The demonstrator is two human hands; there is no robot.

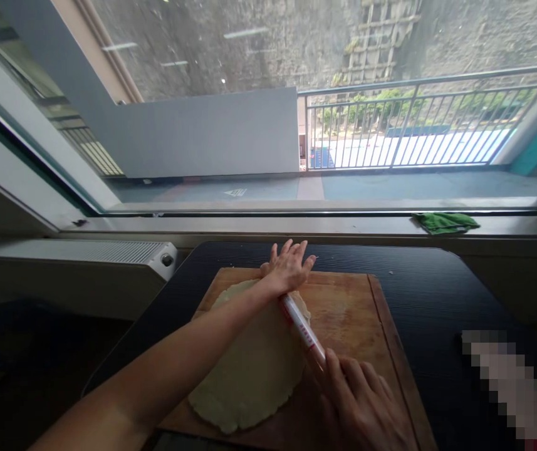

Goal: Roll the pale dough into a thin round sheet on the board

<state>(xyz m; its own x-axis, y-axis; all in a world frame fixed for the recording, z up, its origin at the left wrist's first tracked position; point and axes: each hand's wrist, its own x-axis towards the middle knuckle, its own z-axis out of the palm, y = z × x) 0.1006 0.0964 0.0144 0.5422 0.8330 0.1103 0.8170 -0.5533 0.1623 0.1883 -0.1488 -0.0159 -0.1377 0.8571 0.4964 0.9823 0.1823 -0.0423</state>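
A rolling pin (303,329) with a whitish, red-lettered wrapping lies slantwise over the right side of a flat, roughly round sheet of dough (249,369). My left hand (289,266) rests at the pin's far end, palm down with fingers spread. My left forearm crosses above the dough and hides part of it. At the near end, my right hand (366,398) has its fingers bent over the pin; its palm side is hidden. Beneath the dough is a wooden cutting board (343,307), its right part bare.
The board lies on a dark table (418,275) below a large window. A green cloth (447,222) is on the windowsill (296,225). To the left stands a white radiator (108,252). A pixelated object (512,382) lies on the table's right side.
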